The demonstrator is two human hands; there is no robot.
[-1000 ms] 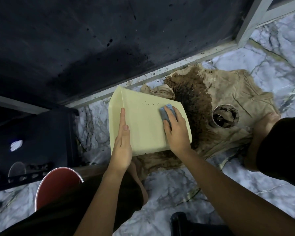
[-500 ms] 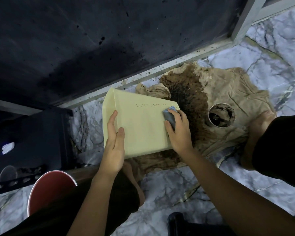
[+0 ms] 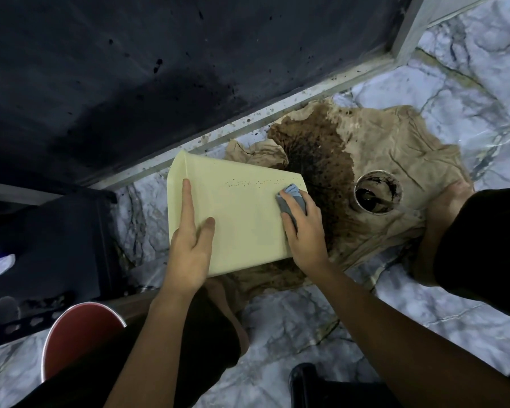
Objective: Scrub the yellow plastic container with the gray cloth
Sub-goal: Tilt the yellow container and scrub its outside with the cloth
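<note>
The pale yellow plastic container (image 3: 242, 210) lies tilted on its side above a stained tan rag on the marble floor. A row of small dark specks runs across its upper face. My left hand (image 3: 189, 248) grips its near left edge, thumb on the top face and forefinger stretched along the side. My right hand (image 3: 304, 231) presses a bunched gray cloth (image 3: 290, 201) against the container's right edge, just below the specks. Most of the cloth is hidden under my fingers.
A tan rag (image 3: 389, 160) with a large dark brown stain spreads on the floor. A small round cup (image 3: 377, 192) of black liquid stands on it. A dark spattered panel (image 3: 159, 69) with a metal frame is behind. A red bowl (image 3: 74, 337) sits at lower left.
My right hand has slid the cloth slightly along the container's right edge. My left hand shifted its grip, with the forefinger now stretched farther up the side.
</note>
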